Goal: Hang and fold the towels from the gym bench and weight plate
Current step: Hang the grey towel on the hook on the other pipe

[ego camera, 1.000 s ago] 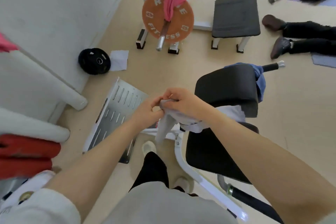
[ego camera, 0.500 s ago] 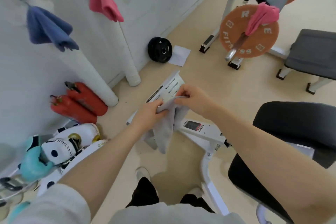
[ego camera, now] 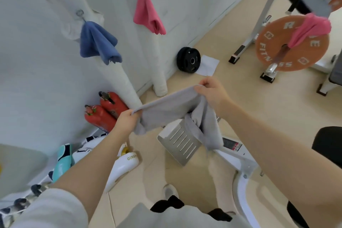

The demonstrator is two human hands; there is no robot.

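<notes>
Since a moment ago, both hands have been drawing apart, and the grey towel [ego camera: 170,109] that was bunched between them is now stretching out into a band in the air above the floor [ego camera: 249,98].

Going from largest to smallest: the white wall [ego camera: 37,79] is filling the left side, with a blue towel [ego camera: 98,42] and a pink towel [ego camera: 148,15] hanging from hooks on it. At the right, an orange weight plate [ego camera: 277,48] is sitting on a white rack, and a second pink towel [ego camera: 311,29] is draping over its top. Two red fire extinguishers [ego camera: 105,111] are lying at the foot of the wall, and a small black weight plate [ego camera: 188,60] is leaning against it farther back.

The right hand [ego camera: 211,92] is pinching the towel's upper right end, its grip closed with fingers curled over the cloth, while loose folds are hanging below it. The left hand [ego camera: 127,120] is gripping the lower left end, its grip likewise closed, thumb and fingers clamping the corner.
</notes>
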